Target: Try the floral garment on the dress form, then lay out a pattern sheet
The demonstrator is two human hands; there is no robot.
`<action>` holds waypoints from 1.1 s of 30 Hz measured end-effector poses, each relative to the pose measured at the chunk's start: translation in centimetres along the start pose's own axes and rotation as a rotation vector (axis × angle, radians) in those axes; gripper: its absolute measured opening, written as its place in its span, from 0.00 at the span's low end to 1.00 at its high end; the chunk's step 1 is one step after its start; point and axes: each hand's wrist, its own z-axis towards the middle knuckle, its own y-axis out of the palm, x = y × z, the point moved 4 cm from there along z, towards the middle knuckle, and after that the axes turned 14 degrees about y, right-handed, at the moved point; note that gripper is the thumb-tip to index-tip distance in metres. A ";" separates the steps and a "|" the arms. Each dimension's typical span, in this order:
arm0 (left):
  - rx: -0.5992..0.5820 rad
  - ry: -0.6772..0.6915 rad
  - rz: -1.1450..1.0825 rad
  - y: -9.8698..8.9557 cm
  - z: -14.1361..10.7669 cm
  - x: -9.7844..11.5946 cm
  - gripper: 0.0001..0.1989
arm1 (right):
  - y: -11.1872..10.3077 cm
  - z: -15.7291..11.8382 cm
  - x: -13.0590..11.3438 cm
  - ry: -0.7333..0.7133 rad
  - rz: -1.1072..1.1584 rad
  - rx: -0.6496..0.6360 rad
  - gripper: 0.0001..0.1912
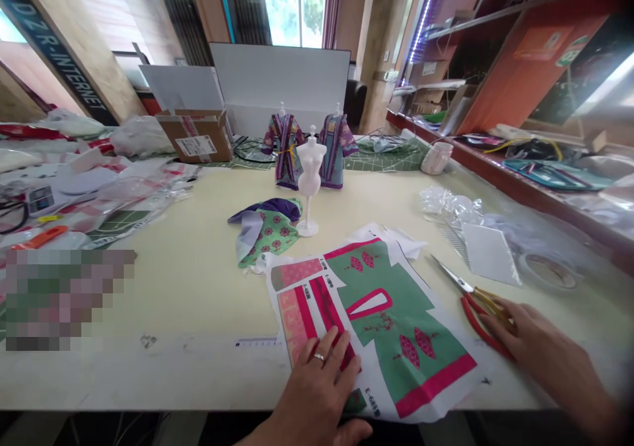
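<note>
A printed fabric sheet (pixel 411 307) lies on the table in front of me, with green garment shapes, crimson bands and small labels beside the pieces. My left hand (pixel 321 373), a ring on one finger, rests on its lower left part with fingers stretched out. At the right, my right hand (pixel 520 334) has its fingers round the handles of a pair of scissors (pixel 464 287). Their blades point away and to the left, beside the sheet. A bare white doll-size mannequin (pixel 311 168) stands beyond the fabric. Left of it lies a crumpled green flowered cloth (pixel 272 234) with a purple part.
Two small dressed mannequins (pixel 284 148) stand at the back, near a cardboard box (pixel 198 135). Clear plastic packaging (pixel 450 205), a white card (pixel 490 254) and a tape roll (pixel 549 271) lie at the right. An orange-handled tool (pixel 44 237) sits among bags at left.
</note>
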 end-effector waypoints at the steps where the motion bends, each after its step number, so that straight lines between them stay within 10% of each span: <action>1: 0.017 0.026 0.015 -0.1 0.3 0.3 0.30 | -0.1 0.3 -0.2 0.000 -0.040 -0.009 0.21; 6: 0.061 0.040 0.039 -2.0 -0.1 -0.5 0.24 | -1.3 0.5 -3.7 -0.122 -0.009 0.051 0.21; 20: 0.097 -0.144 0.296 -1.3 -3.1 -2.6 0.24 | 2.9 7.1 -18.4 -0.259 0.035 -0.367 0.22; 26: 0.077 -0.144 0.304 -1.1 -3.2 -3.3 0.26 | 5.1 8.9 -19.9 -0.331 0.022 -0.374 0.08; 33: 0.034 -0.112 0.277 -0.7 -1.7 -5.1 0.25 | 2.7 10.3 -18.7 -0.205 0.157 -0.171 0.15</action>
